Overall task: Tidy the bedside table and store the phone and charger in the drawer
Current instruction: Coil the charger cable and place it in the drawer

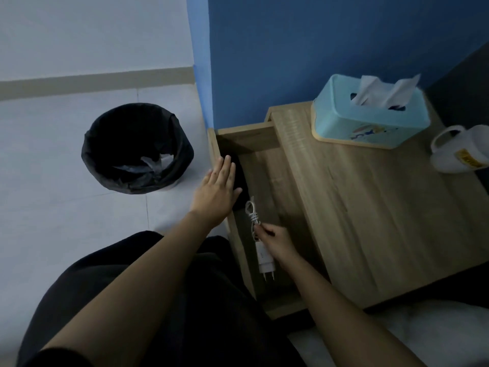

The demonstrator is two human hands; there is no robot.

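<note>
From the head camera, one wooden bedside table [370, 221] stands against a blue wall, with its single drawer [267, 165] pulled out to the left. Two hands reach into the drawer.

The left hand [217, 189] lies flat with fingers straight and together, holding nothing, its fingers resting over the drawer's left wall and partly over one dark flat thing, apparently the phone [239, 181], which lies inside along the drawer's left side.

The right hand [277, 242] is closed in a pinch on the bundled white cable of the one charger [262, 242]. The cable loop points to the far side. The white plug block lies nearer, its two pins pointing towards the near end. The charger is inside the drawer, just near of the phone; whether it rests on the drawer floor I cannot tell.

On the tabletop sit one light-blue tissue box [370, 112] at the far side, with tissue sticking up, and one white mug [460, 149] at the right edge. One black-lined bin [137, 149] stands on the pale floor to the left, with crumpled paper inside.
</note>
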